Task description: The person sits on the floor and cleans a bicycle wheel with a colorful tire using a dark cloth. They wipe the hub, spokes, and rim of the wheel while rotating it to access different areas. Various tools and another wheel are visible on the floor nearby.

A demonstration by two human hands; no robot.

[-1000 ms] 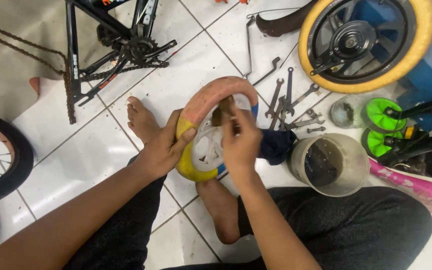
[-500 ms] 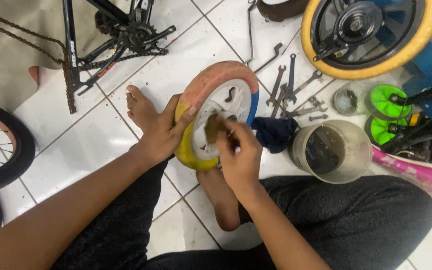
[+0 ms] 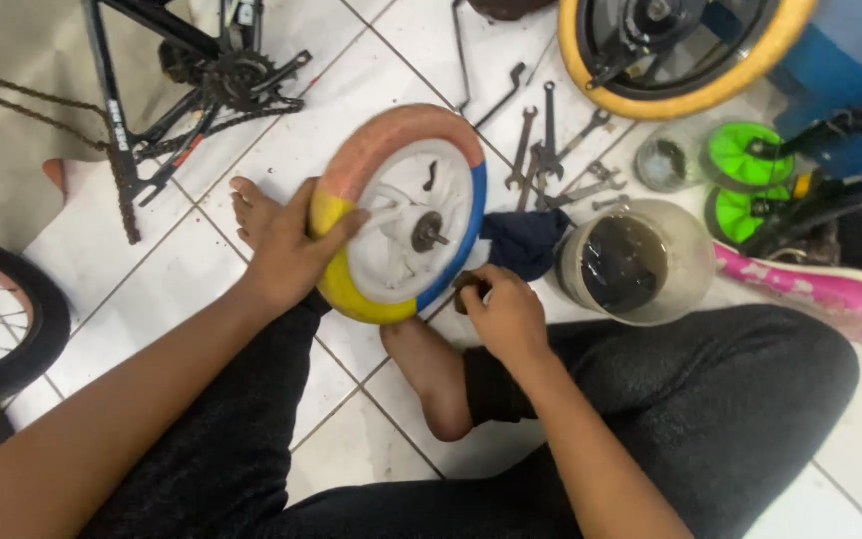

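A small wheel (image 3: pixel 403 215) with a white hub, a short axle and a tyre in pink, yellow and blue segments lies tilted on my feet. My left hand (image 3: pixel 286 250) grips its yellow rim on the left side. Just right of and below the wheel, my right hand (image 3: pixel 504 314) is closed around a small dark object, mostly hidden by the fingers. A dark blue rag (image 3: pixel 526 245) lies between the wheel and a clear tub (image 3: pixel 636 265) of dark liquid.
Several spanners (image 3: pixel 551 150) lie on the white tiles behind the wheel. A yellow-tyred wheel (image 3: pixel 670 50) sits at the top right, green small wheels (image 3: pixel 740 160) and a pink part (image 3: pixel 810 294) at the right. A black bike frame with chain (image 3: pixel 192 90) is top left, a black tyre (image 3: pixel 2 329) at the left edge.
My right hand has come off the wheel hub and moved down to the right of the wheel, holding the small dark object. The hub and axle now show.
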